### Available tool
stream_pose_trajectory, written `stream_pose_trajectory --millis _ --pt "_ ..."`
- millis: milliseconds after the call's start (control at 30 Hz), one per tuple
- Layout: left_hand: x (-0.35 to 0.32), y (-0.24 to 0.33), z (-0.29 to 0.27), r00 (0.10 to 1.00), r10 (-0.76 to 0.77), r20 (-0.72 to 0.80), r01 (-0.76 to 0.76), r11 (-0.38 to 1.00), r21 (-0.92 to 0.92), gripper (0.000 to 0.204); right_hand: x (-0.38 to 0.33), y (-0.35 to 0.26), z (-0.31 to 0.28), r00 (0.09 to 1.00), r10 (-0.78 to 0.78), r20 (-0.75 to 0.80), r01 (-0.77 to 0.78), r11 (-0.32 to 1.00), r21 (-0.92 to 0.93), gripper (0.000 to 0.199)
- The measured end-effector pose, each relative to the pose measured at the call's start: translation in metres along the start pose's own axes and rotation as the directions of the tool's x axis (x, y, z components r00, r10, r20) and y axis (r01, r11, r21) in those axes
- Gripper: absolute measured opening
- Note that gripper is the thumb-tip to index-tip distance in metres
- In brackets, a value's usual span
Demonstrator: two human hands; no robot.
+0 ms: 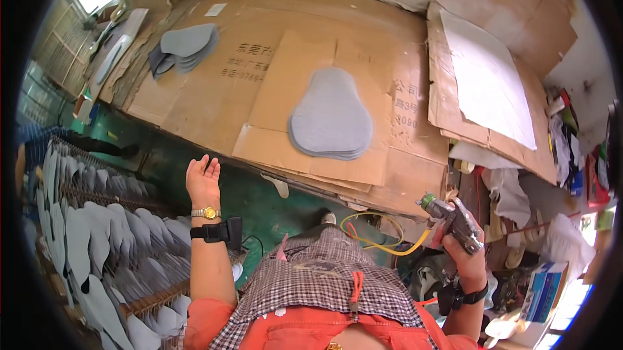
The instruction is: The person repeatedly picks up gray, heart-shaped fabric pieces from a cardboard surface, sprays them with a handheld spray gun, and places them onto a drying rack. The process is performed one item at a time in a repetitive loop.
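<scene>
My left hand [204,184] is held out palm up beyond the front edge of the cardboard-covered table [259,116], fingers loosely apart and nothing in them. At the right, my right hand [464,256] grips a metal spray gun [462,223] with a green part at one end. A yellow hose [413,245] runs from the gun and loops beneath the table edge. In front of me lies a neat pile of grey pear-shaped pads [331,113]. Farther left on the table, a second group of grey pads [188,44] rests fanned and slightly curled.
A rack [149,301] at the lower left carries several rows of grey cut pieces. White sheet material [487,81] lies on cardboard at the right. Upright cardboard [500,6] stands along the back. Cloths, a blue box [542,291] and other clutter crowd the right side.
</scene>
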State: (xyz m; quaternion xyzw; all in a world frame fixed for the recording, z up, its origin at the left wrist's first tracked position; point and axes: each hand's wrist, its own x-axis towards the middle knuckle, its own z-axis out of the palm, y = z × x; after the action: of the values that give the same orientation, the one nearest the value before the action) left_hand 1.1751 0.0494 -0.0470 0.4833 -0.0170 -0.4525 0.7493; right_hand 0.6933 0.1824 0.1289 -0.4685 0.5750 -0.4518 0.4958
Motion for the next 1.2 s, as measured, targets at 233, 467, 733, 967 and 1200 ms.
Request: stream_pose_trajectory --millis 233,467,733,967,1200 --pt "-0.001 -0.028 0.026 0.995 -0.059 0.079 0.053 0.996 0.074 0.057 -0.036 -0.012 -0.016 0.998 0.03 -0.051 -0.034 0.997 -0.074 0.061" --pt "-0.001 -0.047 0.034 0.992 -0.094 0.087 0.081 0.986 0.147 0.049 -0.029 -0.012 0.025 1.0 -0.013 0.024 0.011 0.998 0.067 0.06" --pt "0.004 -0.052 0.017 0.989 -0.13 0.078 0.112 0.973 0.201 0.039 -0.049 -0.023 0.019 0.973 -0.021 -0.229 0.003 0.997 -0.079 0.067" --pt "0.017 -0.062 -0.002 0.988 -0.143 0.055 0.127 0.966 0.226 0.038 -0.059 -0.019 0.023 0.997 0.076 0.008 -0.076 0.997 0.0 0.064" --pt "0.014 -0.08 -0.001 0.978 -0.192 0.078 0.163 0.946 0.282 0.033 -0.011 -0.017 0.052 0.982 -0.116 -0.151 0.116 0.993 -0.008 0.059"
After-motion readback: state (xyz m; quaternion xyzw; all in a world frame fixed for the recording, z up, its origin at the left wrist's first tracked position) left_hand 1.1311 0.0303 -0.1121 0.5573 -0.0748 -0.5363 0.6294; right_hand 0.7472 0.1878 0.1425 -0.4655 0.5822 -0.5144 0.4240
